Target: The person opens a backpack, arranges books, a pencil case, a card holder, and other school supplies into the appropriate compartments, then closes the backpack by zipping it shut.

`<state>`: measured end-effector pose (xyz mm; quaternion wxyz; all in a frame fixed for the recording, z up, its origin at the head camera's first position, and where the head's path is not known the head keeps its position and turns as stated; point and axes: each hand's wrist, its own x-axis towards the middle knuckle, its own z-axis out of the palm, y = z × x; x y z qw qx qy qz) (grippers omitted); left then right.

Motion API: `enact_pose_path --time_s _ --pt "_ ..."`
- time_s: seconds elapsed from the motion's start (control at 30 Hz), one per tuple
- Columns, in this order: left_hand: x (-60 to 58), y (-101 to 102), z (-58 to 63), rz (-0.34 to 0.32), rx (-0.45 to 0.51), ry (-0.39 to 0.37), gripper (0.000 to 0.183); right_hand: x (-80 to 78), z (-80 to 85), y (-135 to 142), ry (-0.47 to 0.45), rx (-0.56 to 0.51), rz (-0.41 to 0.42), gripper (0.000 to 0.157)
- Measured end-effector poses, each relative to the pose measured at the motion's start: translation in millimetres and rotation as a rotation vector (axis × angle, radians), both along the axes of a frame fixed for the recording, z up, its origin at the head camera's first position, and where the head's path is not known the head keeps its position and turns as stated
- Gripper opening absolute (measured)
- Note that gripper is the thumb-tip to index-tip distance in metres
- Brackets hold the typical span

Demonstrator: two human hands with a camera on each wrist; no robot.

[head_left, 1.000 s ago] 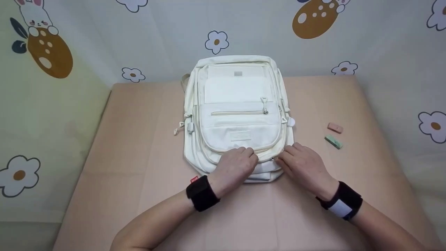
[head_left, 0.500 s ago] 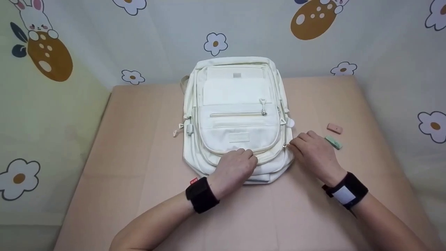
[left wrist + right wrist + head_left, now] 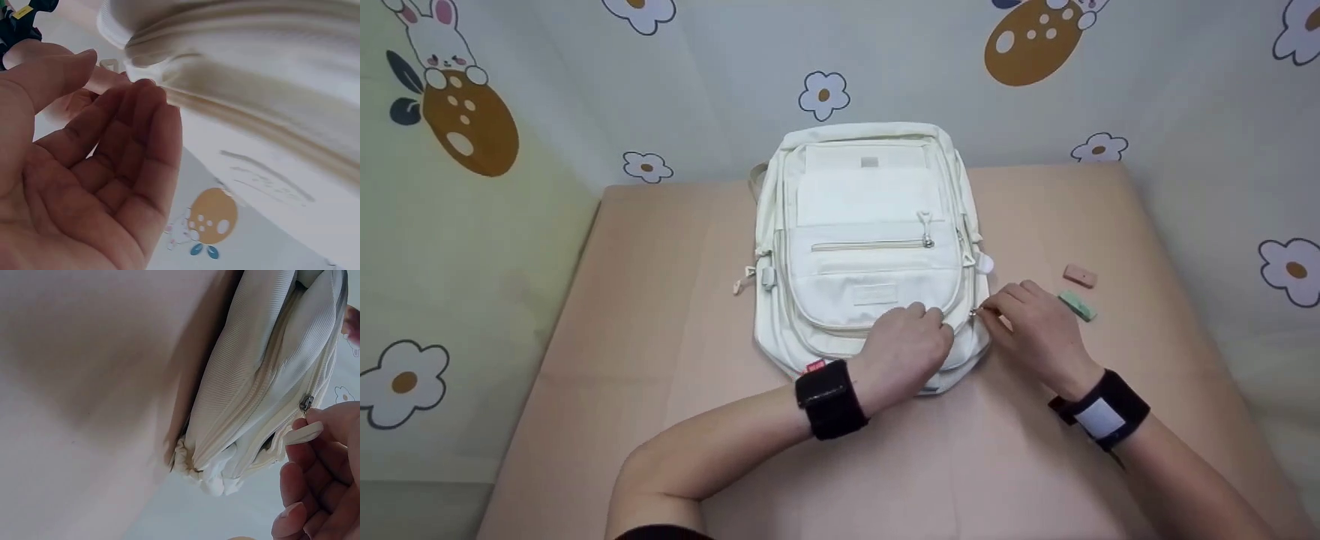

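A cream backpack (image 3: 874, 196) lies front side up on the table, its bottom end toward me. My right hand (image 3: 1039, 330) is at its lower right edge. In the right wrist view, thumb and index finger pinch a pale zipper pull (image 3: 304, 433), which hangs from a metal slider (image 3: 306, 403) on the bag's side. My left hand (image 3: 906, 349) is over the lower front of the bag. Its fingers are loosely bent and the thumb stands apart in the left wrist view, with nothing held. Fingertips are close to the bag's edge; whether they touch it I cannot tell.
Right of the bag lie a small pink block (image 3: 1080, 276) and a small green block (image 3: 1078, 305), close to my right hand. Patterned cloth (image 3: 720, 82) hangs behind the table (image 3: 637, 315) and at both sides. Another zipper pull (image 3: 925, 225) rests on the front pocket.
My right hand has drawn the zipper pull right and up along the bag's lower right edge, then stopped. My left hand has moved right across the bag's lower front.
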<state>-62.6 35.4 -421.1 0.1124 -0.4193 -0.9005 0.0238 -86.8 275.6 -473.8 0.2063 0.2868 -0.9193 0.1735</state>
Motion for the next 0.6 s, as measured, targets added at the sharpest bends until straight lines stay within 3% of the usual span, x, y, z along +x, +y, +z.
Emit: enact_pose_path --time_s 0.17,0.3,0.47,0.6 --pt "-10.9 25.1 -5.8 0.027 -0.092 0.094 0.010 0.7 2.1 -0.6 -0.037 -0.020 -0.017 0.010" --pt "-18.0 35.5 -10.4 0.077 -0.184 0.093 0.012 0.9 4.1 0.3 -0.050 -0.026 -0.016 0.009" --pt "-19.0 36.7 -14.6 0.085 -0.167 0.079 0.010 0.4 3.3 1.3 -0.051 -0.039 -0.005 0.012" --pt "-18.2 35.0 -18.7 0.071 -0.125 0.113 0.010 -0.4 2.0 3.0 -0.043 -0.063 0.011 0.015"
